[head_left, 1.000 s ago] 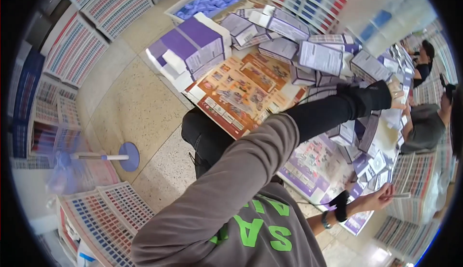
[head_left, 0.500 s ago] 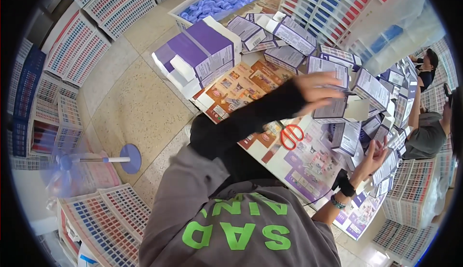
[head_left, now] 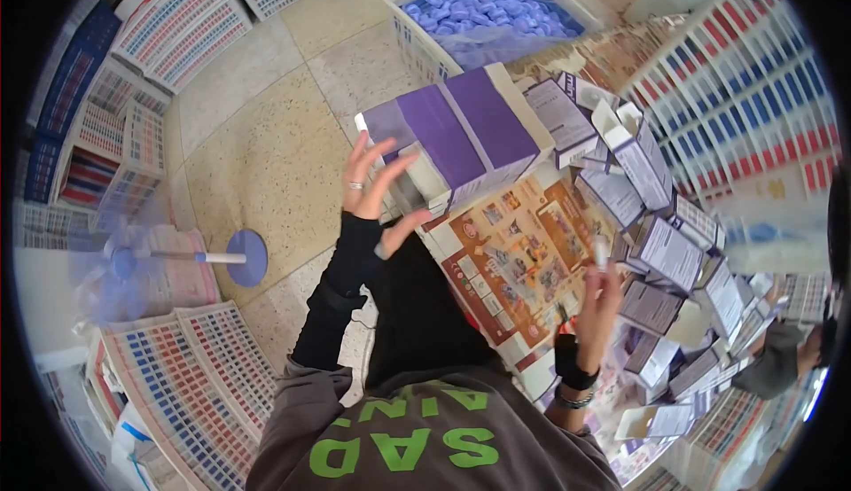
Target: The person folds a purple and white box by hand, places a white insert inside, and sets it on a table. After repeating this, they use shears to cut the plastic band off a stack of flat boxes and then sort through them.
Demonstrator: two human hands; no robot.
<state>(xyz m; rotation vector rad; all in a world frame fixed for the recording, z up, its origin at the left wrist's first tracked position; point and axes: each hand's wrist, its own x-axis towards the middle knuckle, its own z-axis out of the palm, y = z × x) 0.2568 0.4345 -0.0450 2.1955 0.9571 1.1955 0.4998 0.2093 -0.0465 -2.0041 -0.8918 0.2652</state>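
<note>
My left hand (head_left: 381, 181) is open with fingers spread, beside the near end of a large purple carton (head_left: 492, 114). That end has white flaps, and my fingers overlap it; I cannot tell whether they touch. My right hand (head_left: 603, 300) is raised over the table's right part, fingers pinched upward on a small white piece (head_left: 601, 250), whose kind is too blurred to tell. Close by on its right lies a heap of small purple-and-white boxes (head_left: 669, 252), some with open flaps. An orange printed sheet (head_left: 505, 252) covers the table between my hands.
A white crate (head_left: 412, 43) of blue-purple pieces (head_left: 496, 12) stands beyond the carton. Stacked white baskets (head_left: 753, 74) rise behind the boxes; more crates (head_left: 186, 26) line the left. A small fan (head_left: 124, 261) stands at left. Another person's grey clothing (head_left: 767, 367) shows at right.
My left hand has left the small boxes and come over to the large carton's end. My right hand has risen from the heap, now with the white piece. The view has swung left.
</note>
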